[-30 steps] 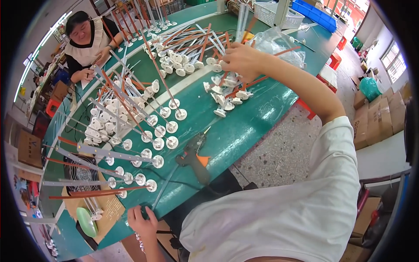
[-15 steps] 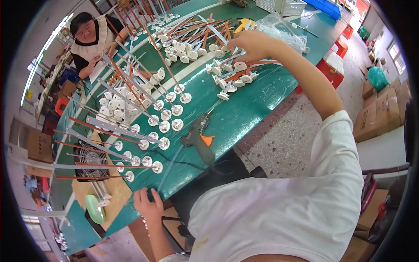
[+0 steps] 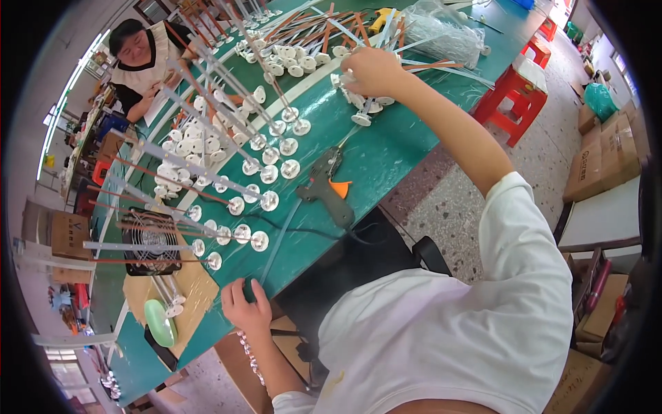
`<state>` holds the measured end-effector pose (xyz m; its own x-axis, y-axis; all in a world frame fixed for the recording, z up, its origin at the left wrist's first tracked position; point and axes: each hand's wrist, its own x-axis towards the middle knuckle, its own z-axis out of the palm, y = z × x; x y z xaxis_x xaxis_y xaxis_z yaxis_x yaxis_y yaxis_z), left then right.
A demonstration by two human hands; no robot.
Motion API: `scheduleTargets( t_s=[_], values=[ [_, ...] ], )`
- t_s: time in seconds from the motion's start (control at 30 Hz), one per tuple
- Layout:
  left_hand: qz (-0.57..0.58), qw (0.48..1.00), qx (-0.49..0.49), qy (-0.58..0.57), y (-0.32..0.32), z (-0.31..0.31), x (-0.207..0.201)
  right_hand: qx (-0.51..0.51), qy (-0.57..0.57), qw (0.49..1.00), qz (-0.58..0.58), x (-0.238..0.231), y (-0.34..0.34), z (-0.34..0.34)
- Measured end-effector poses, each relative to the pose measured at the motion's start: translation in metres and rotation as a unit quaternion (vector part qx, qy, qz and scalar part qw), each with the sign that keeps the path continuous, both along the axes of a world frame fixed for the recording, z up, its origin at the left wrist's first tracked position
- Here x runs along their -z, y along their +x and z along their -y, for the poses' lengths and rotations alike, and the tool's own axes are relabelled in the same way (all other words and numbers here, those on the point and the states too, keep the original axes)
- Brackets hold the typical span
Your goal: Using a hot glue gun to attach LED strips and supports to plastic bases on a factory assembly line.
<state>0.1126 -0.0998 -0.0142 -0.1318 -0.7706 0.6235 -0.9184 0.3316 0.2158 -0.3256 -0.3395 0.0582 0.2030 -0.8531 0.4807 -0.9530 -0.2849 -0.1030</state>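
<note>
My right hand (image 3: 376,72) reaches over the far side of a small pile of strips with white round bases (image 3: 361,119). Its fingers curl closed around a piece there, the fingertips partly hidden. By the near table edge is my left hand (image 3: 247,314), thumb and fingers bent around something dark I cannot make out. A narrow grey strip (image 3: 281,238) lies close to its thumb. Between my hands rests a dark grey glue gun (image 3: 327,190) with an orange trigger. Several brown and grey strips stand on white round bases (image 3: 269,201) to the left.
A larger heap of strips (image 3: 327,31) lies farther back, beside clear plastic wrapping (image 3: 445,34). At left are a small fan (image 3: 148,238) and a green oval object (image 3: 161,323) on cardboard. A person (image 3: 148,65) sits across the table. Red stools (image 3: 517,96) stand right.
The view has shifted. My right hand has come nearer and to the left, down onto the smaller pile. My left hand keeps its place by the table edge.
</note>
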Motion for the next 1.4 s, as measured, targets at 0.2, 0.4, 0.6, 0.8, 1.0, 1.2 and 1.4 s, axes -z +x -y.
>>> scheduleTargets(
  t_s=[0.2,0.4,0.6,0.8,1.0,1.2,1.4],
  values=[
    [-0.006,0.994,0.035,-0.106,-0.016,-0.016,-0.022,0.089,-0.067,0.989,0.101,-0.014,0.023,-0.051],
    [-0.162,0.933,0.321,-0.013,-0.107,-0.023,-0.062,-0.08,-0.181,0.808,0.555,0.023,0.061,-0.183],
    [-0.544,0.642,0.431,0.325,-0.19,-0.024,-0.05,-0.254,-0.152,0.632,0.716,0.051,0.107,-0.276],
    [-0.6,0.538,0.503,0.313,-0.204,-0.049,-0.028,-0.292,-0.111,0.703,0.639,0.07,0.097,-0.298],
    [-0.618,0.463,0.539,0.337,-0.186,-0.063,-0.039,-0.297,-0.217,0.8,0.475,0.063,0.093,-0.309],
    [-0.653,0.523,0.482,0.262,-0.154,-0.087,-0.045,-0.328,-0.186,0.835,0.401,0.038,0.108,-0.312],
    [-0.642,0.671,0.359,0.087,-0.095,-0.112,-0.042,-0.174,-0.092,0.889,0.413,0.021,0.125,-0.26]
  ],
)
